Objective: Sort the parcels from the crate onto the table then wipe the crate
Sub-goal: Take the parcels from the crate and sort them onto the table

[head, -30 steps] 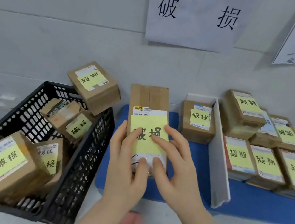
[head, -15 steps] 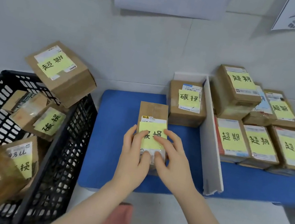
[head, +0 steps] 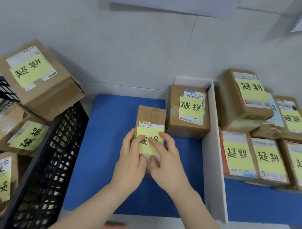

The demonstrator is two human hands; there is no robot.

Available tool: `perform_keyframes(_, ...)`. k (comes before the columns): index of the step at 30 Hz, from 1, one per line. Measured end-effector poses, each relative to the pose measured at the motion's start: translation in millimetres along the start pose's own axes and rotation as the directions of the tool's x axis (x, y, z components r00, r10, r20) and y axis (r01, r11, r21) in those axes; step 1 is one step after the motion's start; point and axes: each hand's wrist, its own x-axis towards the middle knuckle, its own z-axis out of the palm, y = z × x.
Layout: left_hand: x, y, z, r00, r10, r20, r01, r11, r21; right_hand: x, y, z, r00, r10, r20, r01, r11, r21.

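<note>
Parcel is down on the blue mat now, left hand and right hand fingers still clasping it; crate left of the fingers holds more.

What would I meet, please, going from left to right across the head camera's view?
The black crate → held parcel, gripped by the left hand and right hand → lone parcel → white divider → parcel group with yellow notes.

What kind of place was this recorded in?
Probably a parcel sorting station: cardboard parcels with yellow labels, a black crate holding more, and a white divider separating label groups on the blue mat.
</note>
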Motion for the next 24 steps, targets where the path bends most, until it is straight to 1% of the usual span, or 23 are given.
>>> perform_keyframes(4, 38, 6, 4, 1.000, -0.020, 0.001, 0.020, 1.000, 0.005, 43, -8, -14, 0.997, 0.050, 0.054, -0.044, 0.994, -0.105)
perform_keyframes(8, 71, 6, 6, 1.000, -0.016, 0.015, 0.016, 1.000, -0.019, 79, -14, -26, 0.994, 0.064, 0.086, -0.044, 0.974, -0.222)
perform_keyframes(13, 101, 3, 7, 0.999, -0.009, 0.040, 0.010, 1.000, -0.029, 109, -14, -35, 0.994, 0.056, 0.095, -0.027, 0.958, -0.286)
perform_keyframes(18, 123, 7, 8, 0.998, -0.041, 0.053, 0.044, 0.998, -0.048, 131, -7, -41, 0.997, 0.028, 0.072, 0.002, 0.923, -0.385)
perform_keyframes(20, 128, 7, 8, 0.998, -0.039, 0.055, 0.042, 0.998, -0.049, 136, -5, -42, 0.998, 0.017, 0.067, 0.010, 0.922, -0.387)
perform_keyframes(24, 130, 5, 9, 0.997, -0.038, 0.071, 0.042, 0.998, -0.054, 138, -4, -40, 0.997, 0.019, 0.080, 0.004, 0.960, -0.281)
